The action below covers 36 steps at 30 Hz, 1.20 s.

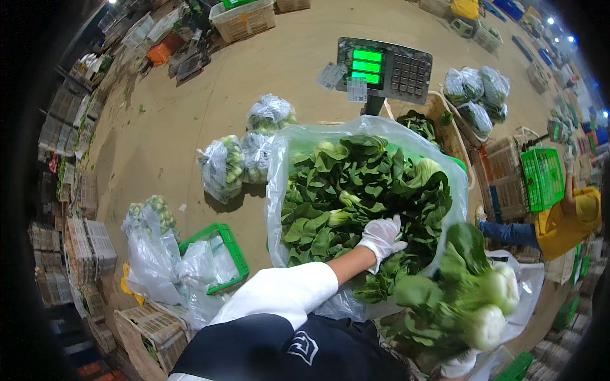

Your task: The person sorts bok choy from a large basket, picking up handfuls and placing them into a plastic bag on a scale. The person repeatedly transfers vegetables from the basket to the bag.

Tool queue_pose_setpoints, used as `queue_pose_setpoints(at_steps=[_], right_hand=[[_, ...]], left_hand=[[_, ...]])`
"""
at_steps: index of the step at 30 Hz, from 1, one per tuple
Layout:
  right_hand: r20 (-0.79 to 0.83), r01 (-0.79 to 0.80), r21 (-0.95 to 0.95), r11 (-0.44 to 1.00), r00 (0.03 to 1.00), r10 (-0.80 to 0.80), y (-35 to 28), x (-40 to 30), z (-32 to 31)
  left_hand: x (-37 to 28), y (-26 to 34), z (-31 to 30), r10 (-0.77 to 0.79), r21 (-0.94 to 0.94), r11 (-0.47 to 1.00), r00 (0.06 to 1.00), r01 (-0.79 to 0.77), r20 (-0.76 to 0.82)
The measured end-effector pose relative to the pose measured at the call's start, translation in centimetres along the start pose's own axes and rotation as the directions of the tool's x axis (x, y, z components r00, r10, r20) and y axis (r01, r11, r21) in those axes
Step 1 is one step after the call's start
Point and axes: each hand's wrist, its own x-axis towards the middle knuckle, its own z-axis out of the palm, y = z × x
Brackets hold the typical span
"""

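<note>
My left hand [381, 242], in a thin white glove, lies on leafy bok choy [352, 176] with its fingers apart. These greens fill a clear plastic bag [276, 200] spread open over a green crate, whose edge shows at the right. At the lower right, my right hand [460, 364] is gloved too and mostly hidden beneath a bunch of bok choy [457, 290]. It holds this bunch up near the camera, pale stem ends to the right, leaves to the left and slightly blurred. Just beyond the bag stands a weighing scale's display head [383, 70], lit green.
Tied bags of greens [224, 169] stand on the floor ahead to the left. A green crate [236, 257] with plastic bags is nearer. Behind the bag sits a pale crate [436, 107] of greens. At right, a person in yellow [567, 224] works beside a green crate [543, 178].
</note>
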Motion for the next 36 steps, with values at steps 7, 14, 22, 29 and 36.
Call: queue_pose_setpoints(at_steps=[7,14,22,29,36], right_hand=[[-0.145,0.118,-0.014,0.993,0.982,-0.119,-0.9,-0.9,-5.7],[-0.109,0.117,-0.007,0.993,0.987,-0.117,-0.7,1.0,-6.4],[0.112,0.002,-0.036,0.999,0.994,0.002,-0.6,3.3,-2.7],[0.438,-0.273,-0.085,0.958,0.853,0.282,3.8,7.3,0.9],[0.478,-0.177,-0.327,0.928,0.816,0.324,3.2,10.9,18.1]], left_hand=[[-2.2,-0.4,-3.9,0.049,-0.152,0.986,0.993,-0.066,-0.110],[-16.3,-13.2,-17.1,-0.225,-0.806,0.591,0.967,0.036,-0.121],[-24.0,-25.6,-17.4,-0.595,-0.246,0.790,0.798,0.561,-0.091],[-6.7,-20.3,-20.0,-0.004,0.093,0.993,0.824,0.069,-0.567],[6.0,-24.3,-18.2,-0.186,0.109,0.973,0.973,0.201,-0.137]])
